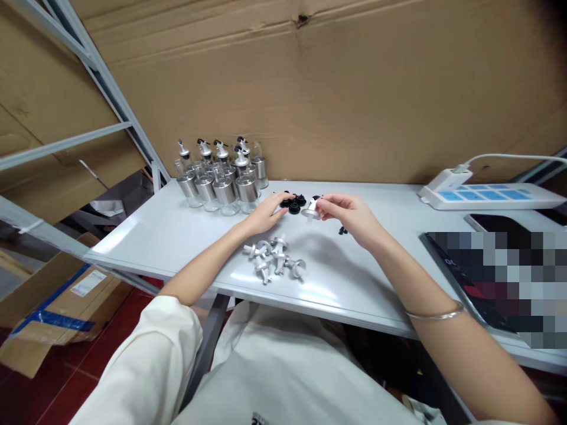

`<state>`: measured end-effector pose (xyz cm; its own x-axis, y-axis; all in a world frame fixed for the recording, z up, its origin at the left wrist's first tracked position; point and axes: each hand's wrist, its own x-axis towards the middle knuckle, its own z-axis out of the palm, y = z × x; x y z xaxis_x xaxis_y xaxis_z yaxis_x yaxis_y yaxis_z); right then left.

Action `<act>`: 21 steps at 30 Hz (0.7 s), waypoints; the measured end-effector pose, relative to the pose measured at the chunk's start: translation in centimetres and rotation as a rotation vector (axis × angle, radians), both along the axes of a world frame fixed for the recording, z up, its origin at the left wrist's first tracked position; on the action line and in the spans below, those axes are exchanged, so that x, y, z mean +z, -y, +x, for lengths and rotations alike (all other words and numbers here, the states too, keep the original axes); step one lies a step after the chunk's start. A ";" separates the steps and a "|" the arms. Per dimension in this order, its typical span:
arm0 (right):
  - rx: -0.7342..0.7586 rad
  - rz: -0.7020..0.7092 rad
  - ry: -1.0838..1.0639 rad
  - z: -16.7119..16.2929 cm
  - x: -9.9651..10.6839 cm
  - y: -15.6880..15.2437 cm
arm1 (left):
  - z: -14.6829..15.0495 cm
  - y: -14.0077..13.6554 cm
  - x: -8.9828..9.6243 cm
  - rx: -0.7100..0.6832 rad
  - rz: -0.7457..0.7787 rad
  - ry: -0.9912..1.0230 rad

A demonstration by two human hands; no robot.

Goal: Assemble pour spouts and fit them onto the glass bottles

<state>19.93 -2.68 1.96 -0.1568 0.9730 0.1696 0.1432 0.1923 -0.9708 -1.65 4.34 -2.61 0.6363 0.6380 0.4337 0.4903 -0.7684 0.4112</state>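
Note:
Between the thumb and fingers of my right hand (pixel 349 215) is a silver pourer spout (pixel 312 208) with a black tip, held just above the white table. My left hand (pixel 266 213) rests with its fingers stretched and apart beside a cluster of black rubber stoppers (pixel 295 208). Whether its fingertips touch the stoppers I cannot tell. Nearer to me lie several loose silver spouts (pixel 279 258) in a pile. A few tiny black pieces (pixel 342 231) sit below my right hand.
Glass bottles with steel sleeves (pixel 222 192) stand at the back left, several fitted with spouts. On the right are a power strip (pixel 491 196), a phone (pixel 496 223) and a dark, partly blurred flat item (pixel 460 283). Cardboard (pixel 328 100) lines the back.

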 end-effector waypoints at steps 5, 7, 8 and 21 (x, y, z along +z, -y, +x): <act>0.003 -0.003 -0.010 0.0 0.2 0.1 | 0.5 -1.2 -1.3 -0.027 -0.068 -0.040; 0.004 -0.004 -0.018 0.0 0.2 0.0 | 0.6 -1.5 -1.8 -0.023 -0.081 -0.057; 0.005 -0.004 -0.022 0.0 0.1 0.0 | 0.6 -1.6 -2.0 -0.023 -0.084 -0.066; 0.010 0.000 -0.043 0.2 0.0 -0.1 | 0.5 -0.7 -1.6 -0.042 -0.022 -0.091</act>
<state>20.12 -2.56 1.91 -0.1588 0.9714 0.1763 0.0990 0.1933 -0.9761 -1.14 4.99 -4.17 0.6992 0.6182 0.3590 0.4938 -0.7808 0.3828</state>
